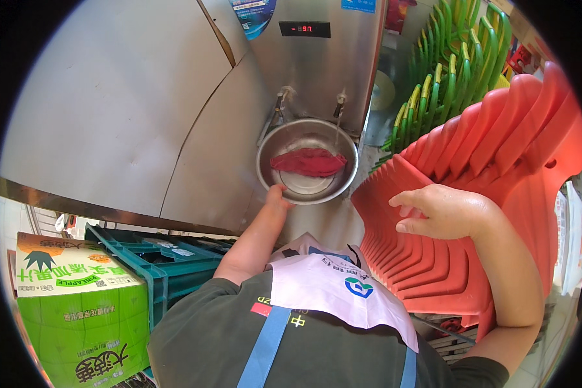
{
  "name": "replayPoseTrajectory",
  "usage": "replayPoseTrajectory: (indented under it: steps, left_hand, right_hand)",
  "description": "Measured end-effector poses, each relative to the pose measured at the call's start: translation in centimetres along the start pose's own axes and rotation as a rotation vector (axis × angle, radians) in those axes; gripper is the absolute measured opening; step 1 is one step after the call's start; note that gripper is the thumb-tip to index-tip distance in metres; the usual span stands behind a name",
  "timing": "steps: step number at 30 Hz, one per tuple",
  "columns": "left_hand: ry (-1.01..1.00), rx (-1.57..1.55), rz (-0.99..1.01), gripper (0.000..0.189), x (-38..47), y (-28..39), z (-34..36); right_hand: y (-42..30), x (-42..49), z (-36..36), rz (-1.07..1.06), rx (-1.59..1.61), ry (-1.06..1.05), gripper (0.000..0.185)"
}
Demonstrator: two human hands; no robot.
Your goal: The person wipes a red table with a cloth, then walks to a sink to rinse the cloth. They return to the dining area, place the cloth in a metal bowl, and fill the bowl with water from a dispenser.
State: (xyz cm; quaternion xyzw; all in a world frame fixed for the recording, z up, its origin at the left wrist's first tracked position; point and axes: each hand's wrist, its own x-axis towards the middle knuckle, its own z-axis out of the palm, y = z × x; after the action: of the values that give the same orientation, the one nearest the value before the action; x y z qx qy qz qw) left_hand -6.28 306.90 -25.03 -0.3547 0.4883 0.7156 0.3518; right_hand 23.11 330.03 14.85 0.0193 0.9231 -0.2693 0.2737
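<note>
A round stainless steel basin (306, 190) sits beneath the two taps of a metal water boiler (320, 63). In it lies a bunched red cloth (309, 162). Water seems to run from the right tap (339, 106) into the basin; nothing shows coming from the left tap (279, 101). My left hand (277, 196) grips the basin's near left rim, thumb over the edge. Off to the right, my right hand (424, 211) is raised in the air with its fingers loosely bent and apart, above stacked red plastic chairs, holding nothing.
Nested red plastic chairs (427, 276) fill the right side, with green chair frames (441, 87) behind them. A large metal panel (126, 106) stands at the left. Below it are a green plastic crate (155, 274) and a juice carton (82, 310).
</note>
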Motion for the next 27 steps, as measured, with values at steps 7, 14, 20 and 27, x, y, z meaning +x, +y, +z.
replayPoseTrajectory:
  steps: [7, 14, 20, 27]
  left_hand:
    - [-0.118, -0.243, -0.053, 0.047, 3.1, -2.2, -2.7]
    - [-0.147, -0.276, -0.097, 0.06, 6.0, -3.0, -4.0]
    - [-0.22, -0.164, -0.146, 0.065, 5.5, -3.1, -4.5]
    - [-0.21, -0.203, -0.18, 0.062, 3.4, -2.5, -3.5]
  right_hand:
    - [0.0, 0.3, 0.0, 0.046, 0.016, -0.006, 0.049]
    - [0.1, 0.3, -0.1, 0.072, 0.003, -0.009, 0.049]
    - [0.0, 0.3, -0.1, 0.088, -0.003, -0.009, 0.049]
    - [0.1, 0.2, 0.0, 0.087, -0.011, -0.002, 0.049]
